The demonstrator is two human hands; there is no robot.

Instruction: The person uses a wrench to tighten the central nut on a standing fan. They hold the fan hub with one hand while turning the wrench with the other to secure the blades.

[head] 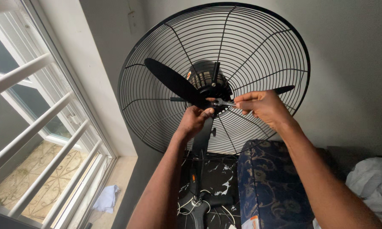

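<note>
A small metal wrench is pinched by the right hand at the hub of the black fan, three o'clock from the left hand, which is closed around the hub; front guard already off, blades apparently still mounted.

The fan stands before the wall, window to its left, cushion below right, both hands at its hub.

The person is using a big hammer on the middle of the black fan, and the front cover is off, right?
Not a hammer: the head view shows the right hand holding a small silver wrench at the hub of the black fan, with the left hand beside it. The front cover is off, as you said.
</note>
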